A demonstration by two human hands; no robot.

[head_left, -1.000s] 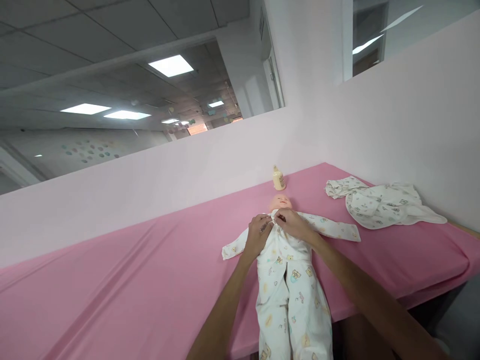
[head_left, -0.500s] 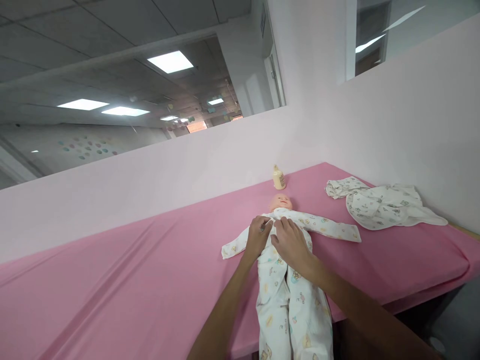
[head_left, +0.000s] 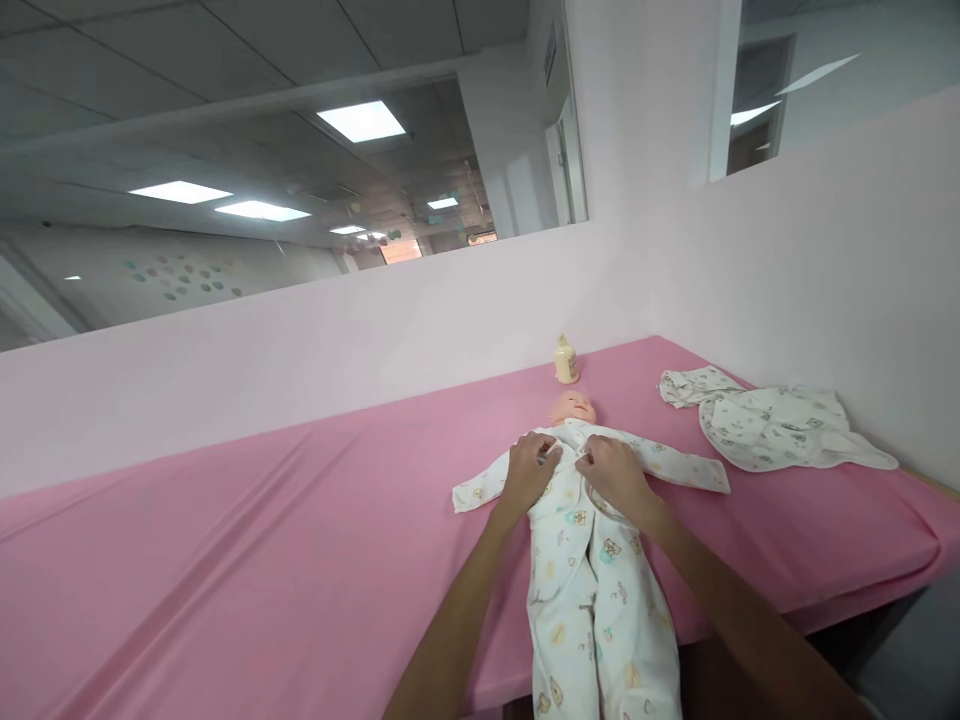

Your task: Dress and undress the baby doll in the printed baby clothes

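A baby doll [head_left: 572, 407] lies on its back on the pink table [head_left: 262, 560], dressed in a white printed sleepsuit [head_left: 592, 590] with the sleeves spread out. My left hand [head_left: 529, 470] pinches the suit's front edge at the chest, fingers closed on the cloth. My right hand [head_left: 615, 475] grips the opposite front edge, close beside the left hand. The doll's legs hang toward the table's near edge.
A small cream bottle [head_left: 566, 360] stands by the pink wall behind the doll's head. More white printed baby clothes [head_left: 772, 430] lie crumpled at the right, near the corner. The table's near edge drops off at the lower right.
Both hands moved from the collar down to the chest of the suit. The view shifted slightly, so the doll sits a little further right in the frame.
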